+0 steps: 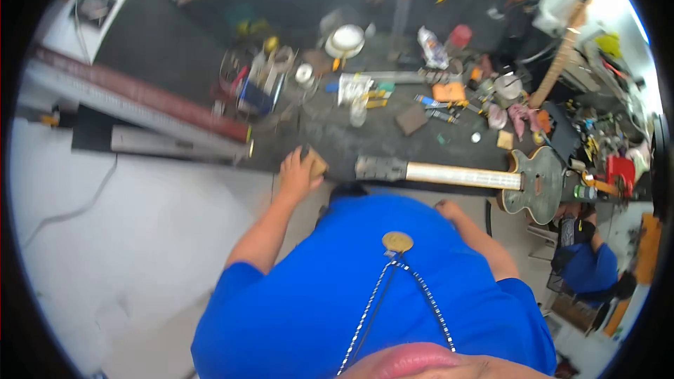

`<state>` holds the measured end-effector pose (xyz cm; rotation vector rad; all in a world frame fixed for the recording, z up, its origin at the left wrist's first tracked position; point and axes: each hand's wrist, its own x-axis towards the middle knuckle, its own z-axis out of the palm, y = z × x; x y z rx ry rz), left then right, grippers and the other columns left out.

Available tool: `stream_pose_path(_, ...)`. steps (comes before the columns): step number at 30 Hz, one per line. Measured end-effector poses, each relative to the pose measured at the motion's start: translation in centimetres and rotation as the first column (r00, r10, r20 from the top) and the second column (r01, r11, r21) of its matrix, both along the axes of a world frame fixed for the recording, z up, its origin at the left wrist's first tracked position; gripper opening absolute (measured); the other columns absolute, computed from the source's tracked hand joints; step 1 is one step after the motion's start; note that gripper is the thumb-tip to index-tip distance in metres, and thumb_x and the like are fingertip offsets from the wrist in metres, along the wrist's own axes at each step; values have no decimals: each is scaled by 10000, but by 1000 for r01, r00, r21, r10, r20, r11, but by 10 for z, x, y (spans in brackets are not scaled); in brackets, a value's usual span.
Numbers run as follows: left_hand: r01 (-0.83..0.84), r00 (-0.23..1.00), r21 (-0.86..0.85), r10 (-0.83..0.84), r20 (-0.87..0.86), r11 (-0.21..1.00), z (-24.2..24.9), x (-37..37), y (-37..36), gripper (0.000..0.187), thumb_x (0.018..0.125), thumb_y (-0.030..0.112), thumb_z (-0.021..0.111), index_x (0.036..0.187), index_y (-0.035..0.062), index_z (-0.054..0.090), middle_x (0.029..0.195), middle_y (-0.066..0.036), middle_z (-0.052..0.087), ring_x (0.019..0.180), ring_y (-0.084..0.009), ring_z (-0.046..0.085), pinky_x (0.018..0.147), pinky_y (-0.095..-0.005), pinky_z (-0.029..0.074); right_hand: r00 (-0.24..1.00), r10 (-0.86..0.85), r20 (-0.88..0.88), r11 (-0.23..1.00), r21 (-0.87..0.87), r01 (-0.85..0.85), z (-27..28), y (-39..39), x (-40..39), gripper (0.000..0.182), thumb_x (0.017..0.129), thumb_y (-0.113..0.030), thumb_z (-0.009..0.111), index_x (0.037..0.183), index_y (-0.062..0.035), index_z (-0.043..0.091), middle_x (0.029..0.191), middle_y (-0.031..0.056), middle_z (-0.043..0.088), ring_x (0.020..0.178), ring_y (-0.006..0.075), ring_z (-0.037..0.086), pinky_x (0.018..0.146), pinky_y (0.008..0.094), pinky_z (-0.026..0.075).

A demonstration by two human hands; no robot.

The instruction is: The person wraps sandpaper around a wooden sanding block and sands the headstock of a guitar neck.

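Nearest, the right hand [447, 208] sits tucked against the blue shirt [365, 295]; whether it grips anything I cannot tell. Further out, the left hand [298, 172] is clamped on a small tan block [317, 163] at the dark workbench [337, 137] edge. Pressing it flat and steady seems wise. Right of it lies a guitar [491, 179]: pale smooth neck, grey mottled body. Beyond, scattered clutter.
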<state>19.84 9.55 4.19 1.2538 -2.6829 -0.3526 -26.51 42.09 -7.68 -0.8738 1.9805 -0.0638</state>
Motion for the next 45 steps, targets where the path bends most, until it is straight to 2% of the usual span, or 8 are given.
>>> stream_pose_path(8,68,954,262,-139,265,963,14,-43,-33,743,796,435,945,1408,115,672,1626,-273,430,1474,-469,432,1186,-612,385,978,-205,21,977,54,204,29,-15,36,397,964,-370,678,1037,-7,822,877,173,811,778,281,799,766,458,630)
stream_pose_path(13,240,946,173,-270,179,955,15,-42,-58,724,836,455,916,1422,113,664,1654,-280,407,1520,-473,393,1204,-620,378,960,-274,-60,960,46,277,45,-15,77,383,964,-350,692,1060,0,814,898,165,809,754,264,793,715,440,626)
stream_pose_path(21,307,826,358,-434,360,882,8,-36,-78,689,874,453,898,1440,130,672,1694,-255,362,1536,-445,392,1197,-629,394,939,-338,-62,938,51,342,35,19,157,502,951,-383,665,1233,6,811,1285,285,771,1256,437,727,1099,516,552)
stream_pose_path(24,285,848,331,-398,350,899,9,-42,-74,673,868,429,908,1425,123,689,1688,-266,364,1538,-447,388,1206,-636,378,968,-203,-148,971,98,218,10,44,185,560,960,-494,636,1149,-3,827,1239,293,770,1172,465,741,1035,545,572)
stream_pose_path(34,262,783,328,-399,477,907,48,-68,-60,738,848,417,925,1448,68,677,1710,-245,346,1556,-446,363,1211,-678,361,790,-566,-237,799,82,596,50,79,201,517,947,-397,635,1149,49,801,1189,300,778,1138,447,749,1038,518,570)
stream_pose_path(35,298,755,292,-412,510,909,72,-77,-55,670,857,403,910,1387,42,716,1634,-239,465,1497,-449,460,1179,-661,420,806,-553,-211,803,122,583,48,84,194,551,948,-387,630,1206,78,773,1227,321,761,1155,459,740,1052,519,566)
stream_pose_path(39,336,804,302,-439,400,892,92,-120,-47,513,889,317,862,1296,27,749,1401,-219,665,1319,-434,634,1101,-572,525,778,-589,-219,772,133,622,46,96,168,563,962,-378,588,1294,34,778,1361,301,725,1298,416,698,1129,489,539)
stream_pose_path(45,548,825,287,-565,-29,786,80,-206,9,287,924,188,802,1172,45,788,1259,-178,746,1144,-382,722,1009,-472,579,959,-284,-8,943,178,281,7,123,86,539,956,-410,626,1224,21,808,1300,280,758,1202,443,728,1062,519,558)
